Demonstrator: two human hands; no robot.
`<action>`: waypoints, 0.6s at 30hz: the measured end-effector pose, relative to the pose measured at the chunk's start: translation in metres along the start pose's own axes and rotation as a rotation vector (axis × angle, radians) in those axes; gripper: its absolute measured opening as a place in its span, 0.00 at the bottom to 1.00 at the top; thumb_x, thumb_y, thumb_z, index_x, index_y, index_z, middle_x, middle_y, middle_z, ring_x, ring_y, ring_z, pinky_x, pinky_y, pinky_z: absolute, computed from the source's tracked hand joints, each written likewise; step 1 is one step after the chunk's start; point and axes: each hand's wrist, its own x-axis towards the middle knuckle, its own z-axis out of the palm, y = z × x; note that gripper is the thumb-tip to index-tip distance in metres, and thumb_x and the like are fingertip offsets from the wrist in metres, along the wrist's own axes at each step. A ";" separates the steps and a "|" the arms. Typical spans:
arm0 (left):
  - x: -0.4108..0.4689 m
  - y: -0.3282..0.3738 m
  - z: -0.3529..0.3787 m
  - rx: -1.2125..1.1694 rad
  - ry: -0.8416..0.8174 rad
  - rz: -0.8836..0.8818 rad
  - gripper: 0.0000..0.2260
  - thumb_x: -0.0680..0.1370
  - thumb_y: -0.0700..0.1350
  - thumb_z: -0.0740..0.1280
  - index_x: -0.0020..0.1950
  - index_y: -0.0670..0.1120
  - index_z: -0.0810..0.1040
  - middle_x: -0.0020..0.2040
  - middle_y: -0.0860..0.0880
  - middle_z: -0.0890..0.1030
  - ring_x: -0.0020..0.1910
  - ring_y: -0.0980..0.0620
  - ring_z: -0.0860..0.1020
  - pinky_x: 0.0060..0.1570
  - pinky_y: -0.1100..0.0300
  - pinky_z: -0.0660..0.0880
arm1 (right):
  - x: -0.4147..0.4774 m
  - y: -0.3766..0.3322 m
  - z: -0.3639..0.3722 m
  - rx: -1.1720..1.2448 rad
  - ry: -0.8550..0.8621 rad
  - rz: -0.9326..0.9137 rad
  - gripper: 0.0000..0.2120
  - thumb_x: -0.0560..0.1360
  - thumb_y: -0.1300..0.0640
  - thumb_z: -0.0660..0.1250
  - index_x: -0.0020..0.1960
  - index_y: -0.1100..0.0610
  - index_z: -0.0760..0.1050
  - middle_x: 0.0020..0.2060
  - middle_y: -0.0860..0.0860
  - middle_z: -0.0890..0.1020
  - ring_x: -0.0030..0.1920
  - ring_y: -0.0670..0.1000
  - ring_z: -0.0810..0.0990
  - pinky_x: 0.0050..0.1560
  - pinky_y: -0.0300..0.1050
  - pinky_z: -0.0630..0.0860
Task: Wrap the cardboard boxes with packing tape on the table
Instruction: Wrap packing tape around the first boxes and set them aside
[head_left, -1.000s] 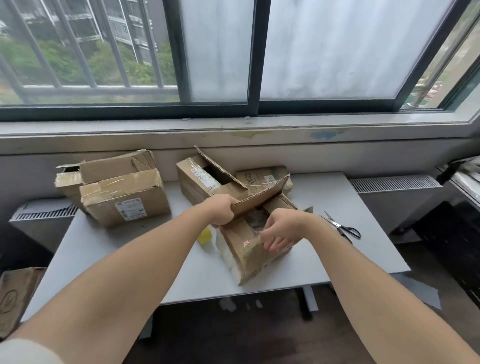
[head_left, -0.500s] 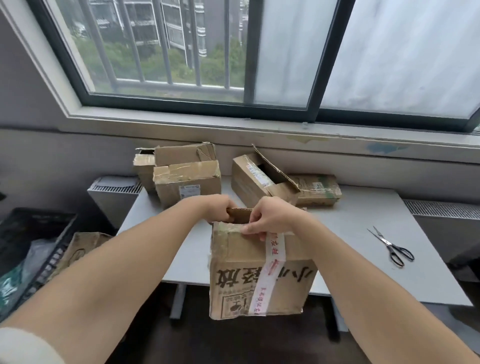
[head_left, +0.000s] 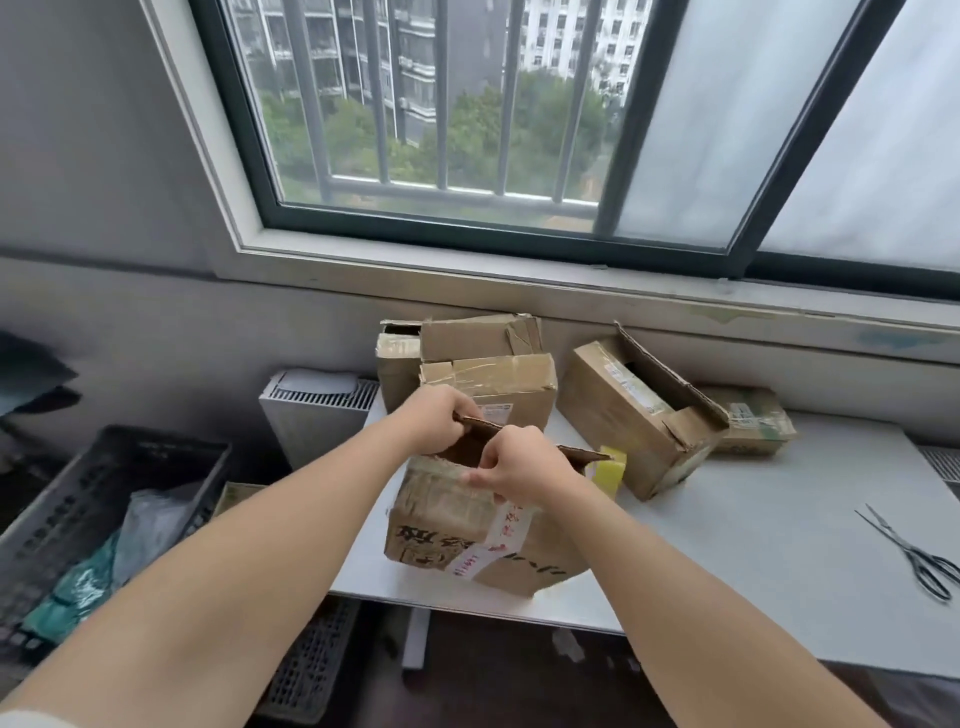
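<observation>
A worn brown cardboard box (head_left: 441, 525) with black print and a strip of white tape with red print stands at the table's front left edge, tilted. My left hand (head_left: 436, 421) grips its raised top flap at the far side. My right hand (head_left: 514, 465) pinches the box's near top edge beside the flap. A yellow roll of packing tape (head_left: 610, 470) lies just behind the box, partly hidden by the flap.
On the white table (head_left: 753, 545), a taped stack of boxes (head_left: 493, 374) stands at the back left, an open box (head_left: 634, 415) lies on its side, and a small flat box (head_left: 753, 421) sits behind it. Scissors (head_left: 914, 556) lie at the right. A black crate (head_left: 78, 519) is on the floor at left.
The box has been turned from lying open-side-up to standing with its printed, taped face toward me and has shifted left on the table. Both hands stayed on its top edge.
</observation>
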 end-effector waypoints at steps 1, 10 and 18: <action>0.002 -0.005 -0.001 -0.014 0.026 -0.020 0.14 0.80 0.38 0.65 0.57 0.52 0.86 0.55 0.51 0.84 0.52 0.51 0.79 0.44 0.63 0.74 | 0.005 -0.006 0.004 -0.004 0.033 0.013 0.18 0.75 0.38 0.72 0.39 0.52 0.83 0.30 0.47 0.84 0.33 0.45 0.81 0.42 0.47 0.82; 0.016 -0.027 0.005 0.139 0.002 -0.140 0.10 0.77 0.52 0.65 0.56 0.54 0.83 0.56 0.50 0.80 0.63 0.43 0.77 0.65 0.46 0.72 | 0.019 -0.009 0.027 -0.013 0.093 0.030 0.08 0.78 0.45 0.70 0.52 0.48 0.82 0.47 0.49 0.85 0.50 0.54 0.82 0.52 0.49 0.79; 0.026 0.032 0.016 0.363 0.061 -0.060 0.24 0.81 0.69 0.54 0.58 0.56 0.82 0.71 0.51 0.74 0.75 0.44 0.66 0.73 0.24 0.49 | -0.006 0.081 0.002 0.271 0.374 0.168 0.14 0.80 0.46 0.66 0.42 0.54 0.81 0.37 0.49 0.83 0.42 0.52 0.79 0.43 0.49 0.75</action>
